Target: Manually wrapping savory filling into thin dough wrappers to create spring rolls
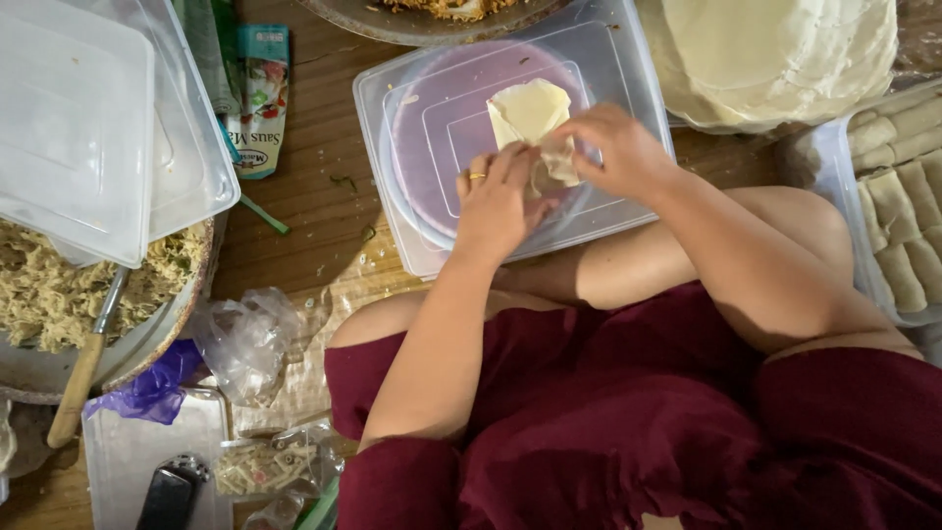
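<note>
Both hands, left hand (496, 201) and right hand (616, 147), pinch a pale wrapper (530, 110) at upper centre; beneath, a purple plate (442, 137) on a wooden floor (314, 167).

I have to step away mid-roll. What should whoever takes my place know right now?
Left hand and right hand: both pinch a half-folded pale wrapper on a purple plate, which sits on a clear lid.
Wrapper stack: upper right.
Finished rolls: in the tray at right.
Shredded filling: bowl at left, with a wooden-handled utensil.
Done: many rolls.
Left: finish folding this one; more wrappers and filling remain.
</note>
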